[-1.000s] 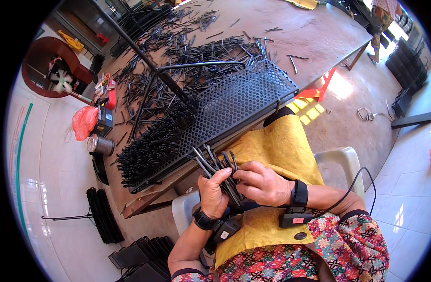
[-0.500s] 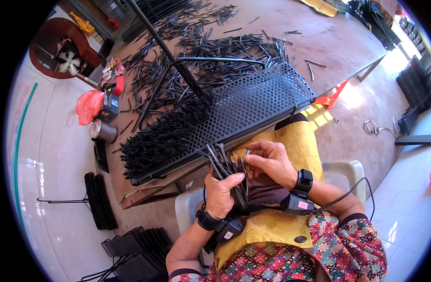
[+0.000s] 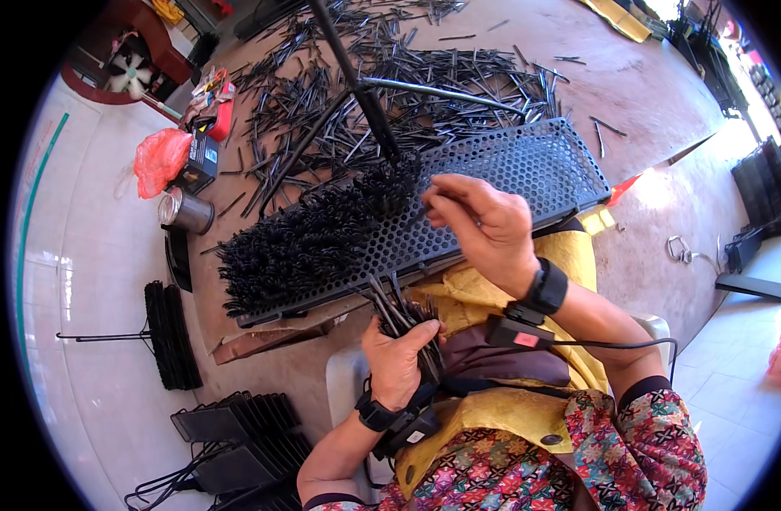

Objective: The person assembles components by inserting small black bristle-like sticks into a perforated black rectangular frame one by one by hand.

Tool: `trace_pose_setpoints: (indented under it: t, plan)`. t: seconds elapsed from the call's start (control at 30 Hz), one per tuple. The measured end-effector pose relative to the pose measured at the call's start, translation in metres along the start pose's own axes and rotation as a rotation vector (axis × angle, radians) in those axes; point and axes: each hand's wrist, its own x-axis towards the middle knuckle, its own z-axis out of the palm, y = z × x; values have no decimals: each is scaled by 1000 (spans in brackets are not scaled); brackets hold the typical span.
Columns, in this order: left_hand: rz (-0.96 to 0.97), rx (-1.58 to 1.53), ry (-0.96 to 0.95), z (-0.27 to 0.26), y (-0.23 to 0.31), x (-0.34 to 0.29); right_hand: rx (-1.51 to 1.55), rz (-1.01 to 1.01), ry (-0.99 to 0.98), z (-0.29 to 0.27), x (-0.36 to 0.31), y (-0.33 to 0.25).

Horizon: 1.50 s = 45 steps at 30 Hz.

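Head cam: left one of a side-by-side pair, wide fisheye, upright, unmirrored. Sits above wearer's shirt (image 3: 501, 468), faces down and forward. Left hand (image 3: 394, 362) and right hand (image 3: 492, 230) near, around mid-frame; panel (image 3: 492, 175) just beyond; table (image 3: 654, 85) runs away to top edge. Wall (image 3: 92, 221) curves along left rim. Corners black.
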Motion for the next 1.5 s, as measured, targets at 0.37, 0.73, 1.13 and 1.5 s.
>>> trace_pose_setpoints:
  t: [0.37, 0.73, 1.13, 1.5]
  plan:
    - [26, -35, 0, -10, 7, 6, -298, -282, -171, 39, 18, 27]
    - [60, -89, -22, -13, 11, 4, -494, -267, -353, 29, 16, -6]
    - [68, -81, 13, -13, 9, 6, -198, -98, -27, 1, -2, -10]
    - [76, -64, -3, -13, 12, 5, -475, -507, -200, 31, 23, 28]
